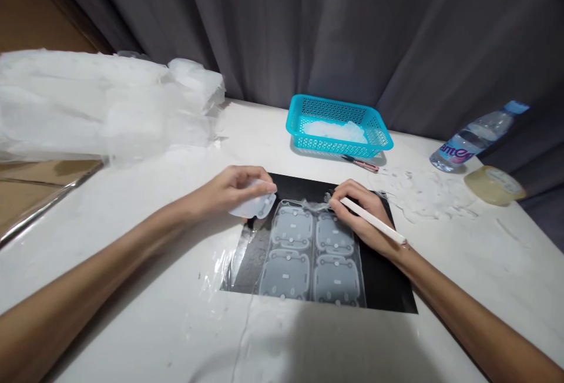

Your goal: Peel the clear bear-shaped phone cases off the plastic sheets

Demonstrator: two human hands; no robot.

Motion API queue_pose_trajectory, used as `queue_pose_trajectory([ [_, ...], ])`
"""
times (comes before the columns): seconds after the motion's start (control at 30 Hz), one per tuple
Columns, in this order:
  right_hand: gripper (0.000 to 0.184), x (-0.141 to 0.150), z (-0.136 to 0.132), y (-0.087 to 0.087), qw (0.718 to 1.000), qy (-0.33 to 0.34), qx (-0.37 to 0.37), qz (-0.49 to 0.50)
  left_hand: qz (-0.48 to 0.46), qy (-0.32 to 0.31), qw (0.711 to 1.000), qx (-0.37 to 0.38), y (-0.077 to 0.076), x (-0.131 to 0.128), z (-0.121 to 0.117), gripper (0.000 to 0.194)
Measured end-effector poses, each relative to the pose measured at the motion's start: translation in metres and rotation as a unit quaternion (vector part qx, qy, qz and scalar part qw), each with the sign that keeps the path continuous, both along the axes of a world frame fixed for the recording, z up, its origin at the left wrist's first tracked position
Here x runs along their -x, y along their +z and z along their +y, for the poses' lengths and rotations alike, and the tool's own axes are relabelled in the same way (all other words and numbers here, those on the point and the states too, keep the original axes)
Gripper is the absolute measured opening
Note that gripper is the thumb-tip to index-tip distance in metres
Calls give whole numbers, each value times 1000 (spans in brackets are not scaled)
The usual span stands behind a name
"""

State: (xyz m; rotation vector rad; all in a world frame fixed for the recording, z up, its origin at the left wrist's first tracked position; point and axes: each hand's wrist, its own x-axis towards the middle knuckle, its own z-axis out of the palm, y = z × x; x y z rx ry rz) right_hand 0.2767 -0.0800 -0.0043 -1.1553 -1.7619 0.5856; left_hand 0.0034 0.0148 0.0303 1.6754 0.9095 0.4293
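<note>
My left hand (233, 188) pinches a small translucent plastic piece (261, 205) with rounded corners, just above the left edge of a black mat (388, 292). A slim white pen-shaped tool (374, 222) is gripped in my right hand (362, 198), near the mat's upper right; its tip is hidden by the fingers. Crumpled clear film (315, 205) lies at those fingertips. Between my hands a clear sheet (312, 254) rests on the mat, with several rounded grey-white panels of small shapes and dots on it.
Behind the mat stands a blue perforated basket (339, 147) with translucent pieces inside. A pink-handled cutter (363, 164) lies in front of it. To the right are thin scraps (432, 195), a tape roll (493, 185) and a tilted-looking water bottle (478, 139). Stacked translucent sheets (101, 107) fill the left.
</note>
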Motion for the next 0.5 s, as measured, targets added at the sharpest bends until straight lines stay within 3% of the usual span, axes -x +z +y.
queue_pose_trajectory([
  [0.13, 6, 0, 1, -4, 998, -47, -45, -19, -4, -10, 997, -73, 12, 1, -3, 33],
  [0.33, 16, 7, -7, -7, 973, -160, -148, -77, -8, -43, 998, -53, 1, -5, -18, 29],
  [0.5, 24, 13, -14, -5, 965, -138, -195, -105, -10, -40, 999, -32, 2, -9, -24, 34],
])
